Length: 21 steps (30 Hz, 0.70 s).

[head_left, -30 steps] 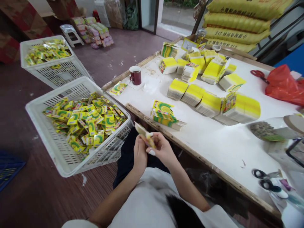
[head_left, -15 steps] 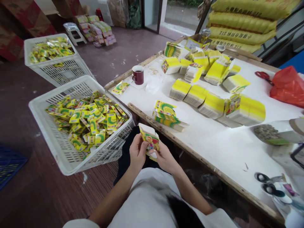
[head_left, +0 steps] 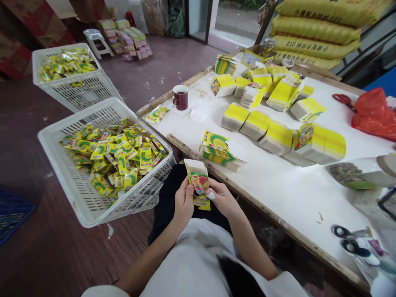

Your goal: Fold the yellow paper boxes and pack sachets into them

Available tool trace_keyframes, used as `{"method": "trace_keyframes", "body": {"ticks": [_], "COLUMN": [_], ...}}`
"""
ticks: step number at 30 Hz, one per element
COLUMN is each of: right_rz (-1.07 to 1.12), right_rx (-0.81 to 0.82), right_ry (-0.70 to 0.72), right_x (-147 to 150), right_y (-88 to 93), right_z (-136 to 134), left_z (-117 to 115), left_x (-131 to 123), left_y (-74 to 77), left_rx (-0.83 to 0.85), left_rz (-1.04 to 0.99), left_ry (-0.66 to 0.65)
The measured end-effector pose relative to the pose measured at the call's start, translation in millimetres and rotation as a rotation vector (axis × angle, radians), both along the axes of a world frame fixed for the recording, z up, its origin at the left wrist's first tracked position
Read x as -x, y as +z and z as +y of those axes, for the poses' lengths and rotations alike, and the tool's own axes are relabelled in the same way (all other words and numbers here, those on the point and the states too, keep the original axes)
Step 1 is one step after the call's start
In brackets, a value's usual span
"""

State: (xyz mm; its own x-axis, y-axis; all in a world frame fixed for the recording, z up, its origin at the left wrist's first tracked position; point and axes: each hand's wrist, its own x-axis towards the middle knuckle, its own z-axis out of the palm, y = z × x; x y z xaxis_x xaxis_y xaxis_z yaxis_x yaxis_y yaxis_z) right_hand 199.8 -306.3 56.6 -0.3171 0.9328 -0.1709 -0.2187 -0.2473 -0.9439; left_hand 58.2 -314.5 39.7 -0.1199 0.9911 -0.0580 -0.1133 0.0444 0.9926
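A small yellow and green printed cardboard box (head_left: 198, 181) is held upright above my lap, its white top flap raised and a yellow flap hanging at the bottom. My left hand (head_left: 185, 199) grips its left edge with the thumb on the front. My right hand (head_left: 223, 198) pinches the lower right edge; a white wrap covers one of its fingertips. Just beyond, a stack of flat printed cartons (head_left: 216, 148) lies on the white table (head_left: 266, 185). To the left, a white plastic crate (head_left: 77, 206) holds many yellow boxes.
Bundles of yellow cartons (head_left: 256, 123) stand across the table. A dark red mug (head_left: 180, 99) sits near its left edge. Scissors (head_left: 352, 243) and a red plastic bag (head_left: 373, 113) lie on the right. A second crate (head_left: 71, 82) stands behind the first; yellow sacks (head_left: 315, 37) are piled at the back.
The box has turned so its printed front faces me more squarely, and its lower flap now shows. Both hands have shifted slightly right, and my right thumb has moved along the edge.
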Motion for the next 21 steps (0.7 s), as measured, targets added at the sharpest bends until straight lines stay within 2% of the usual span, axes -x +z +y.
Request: {"method": "trace_keyframes", "body": {"ticks": [3,8,11,14,16,18,21], "right_rz": [0.059,0.017,-0.133,-0.365,-0.432,-0.459,-0.645], "right_rx": [0.045,0.067,-0.005,-0.137,-0.177,-0.182,-0.266], "right_ry": [-0.081,-0.202,-0.208,-0.094,-0.032,-0.053,-0.189], "right_x": [4.4,7.2,1.2,-5.0,-7.7,-11.6,-23.6], "right_y": [0.6,-2.5,-4.5,-1.7,2.7,7.9,16.1], "right_z": [2.7,6.1,6.0,4.2,2.8,2.1,2.5], "left_z": [-0.6,6.8,14.0,19.5,22.3,25.5,31.0], "left_x": [-1.0,1.4,7.1,12.9,15.2,17.3,25.4], "left_y": [0.1,-1.0,-0.8,-1.4,-3.4,-5.1,0.0], "left_rx": [0.002,0.036,0.050,0.041,0.038,0.054,0.023], "left_rz": [0.067,0.158,0.050,-0.027,-0.033,-0.089,-0.214], "left_ry": [0.012,0.001,-0.030,-0.018,-0.002,-0.005,-0.006]}}
